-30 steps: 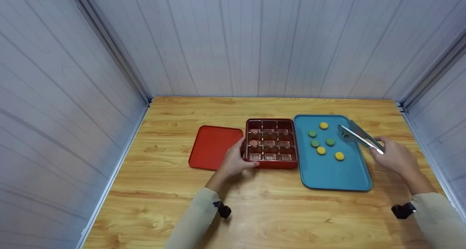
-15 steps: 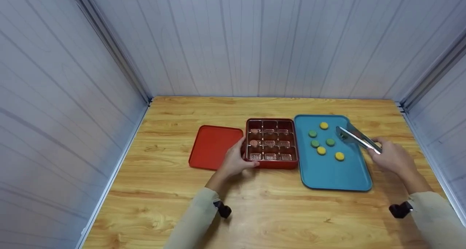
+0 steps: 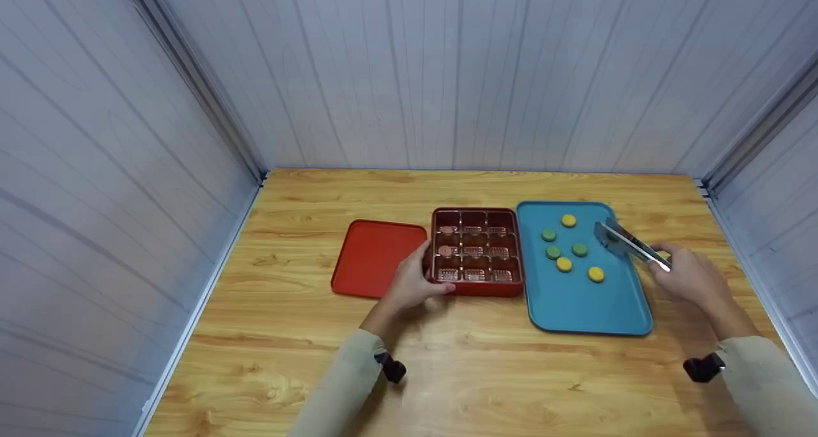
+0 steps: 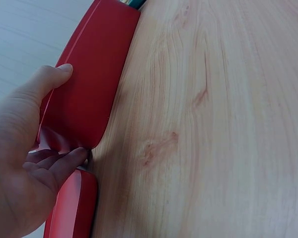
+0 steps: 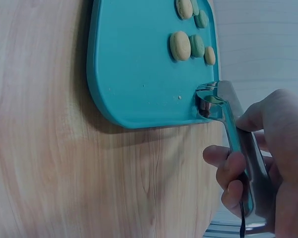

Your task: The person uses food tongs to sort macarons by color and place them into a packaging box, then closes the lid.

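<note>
In the head view my left hand grips the near left corner of a red box. The left wrist view has the thumb on the box's front wall and the fingers bent round its side. A clear insert divides the box into small compartments; pinkish-brown macarons lie in two of the left column. My right hand holds metal tongs, their tips low over the right part of a blue tray. A small brownish patch shows between the tips in the right wrist view; I cannot tell whether it is a macaron.
Yellow macarons and green macarons are scattered over the tray, which stands right beside the box. A red lid lies on the wooden table to the box's left. Pale panel walls enclose the back and sides.
The tongs shifted a little left, then their tips went slightly right and drew closer together. My right hand is a touch further left than a second ago. Left hand and box stayed put.
</note>
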A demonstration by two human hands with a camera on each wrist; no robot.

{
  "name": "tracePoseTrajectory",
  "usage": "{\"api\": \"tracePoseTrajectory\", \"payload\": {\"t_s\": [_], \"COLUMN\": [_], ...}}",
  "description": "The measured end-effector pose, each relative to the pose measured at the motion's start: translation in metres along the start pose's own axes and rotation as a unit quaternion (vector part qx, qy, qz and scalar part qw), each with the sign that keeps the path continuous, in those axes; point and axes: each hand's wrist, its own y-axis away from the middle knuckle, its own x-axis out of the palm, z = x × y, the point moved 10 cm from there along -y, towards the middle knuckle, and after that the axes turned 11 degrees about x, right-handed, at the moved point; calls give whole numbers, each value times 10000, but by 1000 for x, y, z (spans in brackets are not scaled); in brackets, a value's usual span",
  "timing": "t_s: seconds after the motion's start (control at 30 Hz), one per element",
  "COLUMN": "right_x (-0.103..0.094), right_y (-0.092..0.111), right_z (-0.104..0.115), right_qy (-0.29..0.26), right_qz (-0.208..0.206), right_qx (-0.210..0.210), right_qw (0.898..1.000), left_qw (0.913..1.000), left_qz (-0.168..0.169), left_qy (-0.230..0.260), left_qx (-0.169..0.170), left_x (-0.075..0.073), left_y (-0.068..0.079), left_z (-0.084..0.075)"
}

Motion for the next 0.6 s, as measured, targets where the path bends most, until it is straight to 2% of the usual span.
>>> {"api": "tracePoseTrajectory", "payload": {"t_s": [0.17, 0.4, 0.6], "right_x": [0, -1, -6], "right_y": [0, -1, -1], "right_z": [-1, -1, 3], "right_qy": [7, 41, 47], "right_qz": [58, 163, 177], "right_qx": [-5, 87, 106], "right_qw": [10000, 9998, 9998], "left_qw": [9999, 10000, 10000], "left_qz": [68, -33, -13], "left_qy": [127, -68, 7], "left_qx": [12, -31, -7], "left_x": [-2, 3, 2], "left_y": [3, -1, -2], "left_z": [-11, 11, 8]}}
